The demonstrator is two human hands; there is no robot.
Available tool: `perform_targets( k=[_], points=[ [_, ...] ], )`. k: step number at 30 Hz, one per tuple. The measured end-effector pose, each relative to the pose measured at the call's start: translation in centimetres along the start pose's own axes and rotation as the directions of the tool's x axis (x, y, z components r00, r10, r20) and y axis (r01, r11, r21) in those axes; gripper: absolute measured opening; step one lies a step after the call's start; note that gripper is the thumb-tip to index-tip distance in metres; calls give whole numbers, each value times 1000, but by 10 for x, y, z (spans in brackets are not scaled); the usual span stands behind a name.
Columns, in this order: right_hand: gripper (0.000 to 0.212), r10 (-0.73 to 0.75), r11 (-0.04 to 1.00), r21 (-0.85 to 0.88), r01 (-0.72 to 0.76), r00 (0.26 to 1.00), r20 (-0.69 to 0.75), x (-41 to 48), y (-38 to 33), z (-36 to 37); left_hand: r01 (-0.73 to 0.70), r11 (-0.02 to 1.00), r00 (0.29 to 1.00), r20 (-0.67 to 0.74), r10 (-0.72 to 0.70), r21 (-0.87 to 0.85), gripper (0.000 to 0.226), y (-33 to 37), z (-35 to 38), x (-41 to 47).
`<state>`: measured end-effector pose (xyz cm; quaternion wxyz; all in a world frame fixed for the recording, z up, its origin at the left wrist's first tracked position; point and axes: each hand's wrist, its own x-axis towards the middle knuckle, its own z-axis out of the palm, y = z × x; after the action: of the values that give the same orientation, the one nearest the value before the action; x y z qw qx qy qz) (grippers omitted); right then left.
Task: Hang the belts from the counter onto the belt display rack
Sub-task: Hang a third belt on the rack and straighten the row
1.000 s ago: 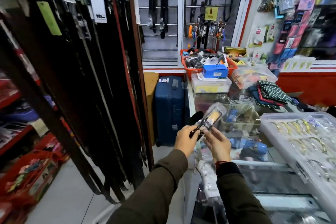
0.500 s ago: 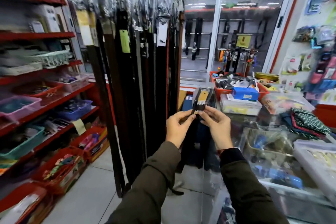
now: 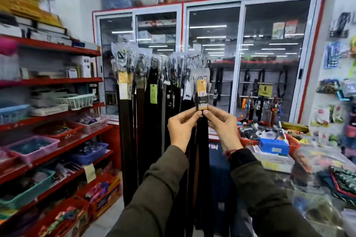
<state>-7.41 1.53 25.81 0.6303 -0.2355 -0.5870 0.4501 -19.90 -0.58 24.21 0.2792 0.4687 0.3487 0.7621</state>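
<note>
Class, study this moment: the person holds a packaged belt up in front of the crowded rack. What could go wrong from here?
1. Both hands, left hand and right hand, only pinch the belt by fingertips; it might slip.
2. The belt display rack is already crowded, so hooking it on may dislodge neighbouring belts.

No writing can be read: print on the yellow tag [image 3: 201, 90] of the held belt [image 3: 201, 102] is too blurred.

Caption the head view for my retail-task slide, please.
Both hands, left and right, lift a packaged belt toward the rack.
</note>
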Motion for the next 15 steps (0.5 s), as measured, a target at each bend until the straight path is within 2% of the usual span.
perform_targets(
  k=[4,7,10,15],
  points=[
    [18,-10,995,97,11,1000,-19,25,-29,19,-39,998,999,-18,39,-43,31,36,11,26],
    [16,-36,995,94,39,999,-27,42,-47,27,-55,996,998,-6,55,-72,30,57,19,42],
    [28,-44,994,102,50,997,-61,52,-60,30,-55,997,998,23,56,-62,27,71,27,56],
    [23,-42,993,103,52,995,-93,57,-65,27,-29,999,998,49,30,-21,26,80,34,63]
  ],
)
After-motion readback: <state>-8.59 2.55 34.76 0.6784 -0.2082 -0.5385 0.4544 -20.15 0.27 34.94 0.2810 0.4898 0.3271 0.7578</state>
